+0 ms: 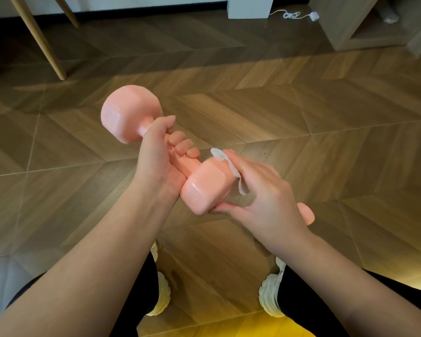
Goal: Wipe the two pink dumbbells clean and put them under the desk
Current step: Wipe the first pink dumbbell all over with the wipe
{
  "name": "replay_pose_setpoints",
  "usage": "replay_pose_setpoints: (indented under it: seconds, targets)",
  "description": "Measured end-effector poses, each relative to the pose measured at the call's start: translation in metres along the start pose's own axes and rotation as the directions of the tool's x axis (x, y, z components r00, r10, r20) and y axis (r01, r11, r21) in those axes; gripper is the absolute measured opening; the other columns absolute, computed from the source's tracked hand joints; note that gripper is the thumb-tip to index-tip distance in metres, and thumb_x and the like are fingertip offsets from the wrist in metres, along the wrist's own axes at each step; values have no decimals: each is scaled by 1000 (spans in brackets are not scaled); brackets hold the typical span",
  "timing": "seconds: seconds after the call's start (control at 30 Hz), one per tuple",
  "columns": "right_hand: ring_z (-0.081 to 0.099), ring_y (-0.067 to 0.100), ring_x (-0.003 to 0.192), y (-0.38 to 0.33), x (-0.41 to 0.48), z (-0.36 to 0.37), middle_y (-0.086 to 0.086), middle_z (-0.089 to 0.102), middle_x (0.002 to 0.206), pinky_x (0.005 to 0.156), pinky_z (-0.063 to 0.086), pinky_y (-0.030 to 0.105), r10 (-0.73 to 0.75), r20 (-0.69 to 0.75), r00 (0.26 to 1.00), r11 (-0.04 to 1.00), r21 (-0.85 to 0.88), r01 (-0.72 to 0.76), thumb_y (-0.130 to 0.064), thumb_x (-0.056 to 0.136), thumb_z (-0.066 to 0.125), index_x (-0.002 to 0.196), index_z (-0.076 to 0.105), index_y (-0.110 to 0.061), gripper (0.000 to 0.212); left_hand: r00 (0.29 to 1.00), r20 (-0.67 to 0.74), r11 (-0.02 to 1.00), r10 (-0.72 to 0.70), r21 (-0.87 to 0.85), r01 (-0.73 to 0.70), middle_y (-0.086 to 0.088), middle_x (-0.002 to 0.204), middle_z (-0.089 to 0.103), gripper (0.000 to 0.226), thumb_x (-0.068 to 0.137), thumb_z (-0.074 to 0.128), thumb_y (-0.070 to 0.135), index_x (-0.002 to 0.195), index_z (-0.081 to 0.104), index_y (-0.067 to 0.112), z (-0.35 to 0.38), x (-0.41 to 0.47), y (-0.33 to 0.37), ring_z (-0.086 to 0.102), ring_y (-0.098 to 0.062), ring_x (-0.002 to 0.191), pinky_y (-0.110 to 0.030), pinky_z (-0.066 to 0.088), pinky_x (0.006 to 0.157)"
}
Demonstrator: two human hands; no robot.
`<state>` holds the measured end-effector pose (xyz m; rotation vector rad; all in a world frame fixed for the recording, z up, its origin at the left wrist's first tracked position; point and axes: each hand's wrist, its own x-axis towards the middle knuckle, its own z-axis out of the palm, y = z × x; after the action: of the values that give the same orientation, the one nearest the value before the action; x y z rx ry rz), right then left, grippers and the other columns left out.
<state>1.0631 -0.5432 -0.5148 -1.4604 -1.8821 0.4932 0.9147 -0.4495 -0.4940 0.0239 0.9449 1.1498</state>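
My left hand (pixel 159 152) grips the handle of a pink dumbbell (pixel 204 188) and holds it above the floor, slanted. Its far head (pixel 129 113) points up and left, and the near head points towards me. My right hand (pixel 260 190) presses a small white wipe (pixel 231 169) against the right side of the near head, with my thumb under that head. A pink rounded end (pixel 306 214) shows behind my right wrist; it looks like part of the second dumbbell, mostly hidden.
Light wooden desk legs (pixel 37 37) stand at the top left on the herringbone wood floor (pixel 326 105). A low wooden cabinet (pixel 350 27) and a white cable (pixel 292 15) are at the top right. My white shoes (pixel 270 297) are below my arms.
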Motion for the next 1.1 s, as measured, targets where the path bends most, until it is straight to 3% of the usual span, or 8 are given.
replay_pose_setpoints:
  seconds: [0.1,0.2,0.33,0.57,0.7,0.77,0.9,1.1]
  targets:
    - [49,17,135,1,-1,0,7,56,140,107,42,42,-188,-68,980,981,-55,185,-25,68,90,134,55,-5,78,1000,15,1000,6,-3,-6,9,46,27,38,93,52,17,59,32,21,5,-4,1,26,-7,37,-20,29,38]
    - [48,17,136,3,-1,1,5,54,142,104,43,48,-206,-60,977,978,-59,202,-25,70,89,136,54,-7,77,1000,0,1000,8,-6,-8,9,47,26,39,92,51,16,59,32,21,4,-4,1,25,-7,37,-20,29,38]
    - [48,14,133,6,1,3,2,60,136,106,39,40,-65,-21,998,998,-26,65,-36,64,89,135,56,-8,83,1000,-4,1000,23,6,-23,9,48,26,32,91,52,16,65,33,22,1,-3,1,25,-8,39,-21,30,40]
    - [46,14,137,6,0,1,1,54,143,109,37,46,-204,-7,979,974,-104,202,-28,71,88,136,55,-11,75,999,36,1000,12,-2,-11,8,47,26,35,92,48,16,62,31,20,4,-4,0,24,-8,37,-20,29,39]
    - [49,-12,117,6,3,-3,-33,55,124,101,35,20,39,66,997,995,88,-45,-38,65,89,134,51,-39,79,993,116,1000,-1,-21,4,9,48,25,31,90,48,18,63,34,21,0,-3,0,25,-8,38,-21,28,40]
    - [53,-8,109,4,1,-4,-33,56,122,95,38,17,41,23,999,989,140,-44,-34,66,89,133,51,-39,78,990,143,1000,8,-30,-3,8,51,30,30,90,49,19,63,35,20,2,-5,1,28,-8,40,-21,30,42]
    - [53,14,130,2,-1,-1,0,59,137,103,42,40,-159,-99,982,987,-28,157,-25,69,90,134,56,-10,74,998,59,1000,25,16,-26,1,61,42,28,91,57,28,70,42,16,8,-10,0,40,-12,49,-24,40,51]
    - [52,19,132,10,-3,3,-1,55,140,102,41,52,-385,-82,919,904,-235,357,-22,81,82,133,53,-18,60,997,-70,996,20,93,-14,4,54,37,34,90,61,28,67,39,18,7,-9,-1,37,-10,43,-20,37,44]
